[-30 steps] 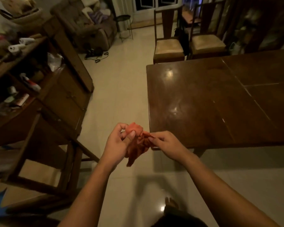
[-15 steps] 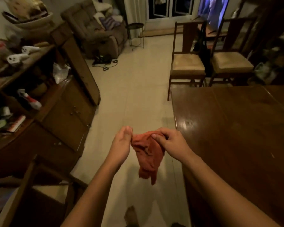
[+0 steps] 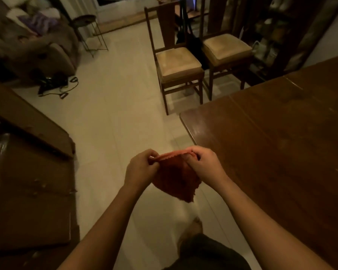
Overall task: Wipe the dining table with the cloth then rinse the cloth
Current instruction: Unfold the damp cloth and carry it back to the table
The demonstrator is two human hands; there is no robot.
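Observation:
An orange-red cloth (image 3: 176, 178) hangs in the air between my two hands, just left of the dining table's near corner. My left hand (image 3: 141, 170) pinches its top left edge. My right hand (image 3: 205, 166) grips the top right edge, and the cloth spreads downward below both. The dark wooden dining table (image 3: 281, 152) fills the right side; its top looks bare and glossy. The cloth is over the tiled floor, not touching the table.
Two wooden chairs with cream cushions (image 3: 178, 65) (image 3: 226, 49) stand beyond the table's far end. A dark wooden sideboard (image 3: 29, 172) runs along the left. A brown sofa (image 3: 27, 47) and a small metal stool (image 3: 86, 22) sit at the back left. Cables (image 3: 61, 86) lie on the floor.
The crumpled cloth has been pulled wider between my hands and now hangs flatter. The view has shifted forward along the table's left side.

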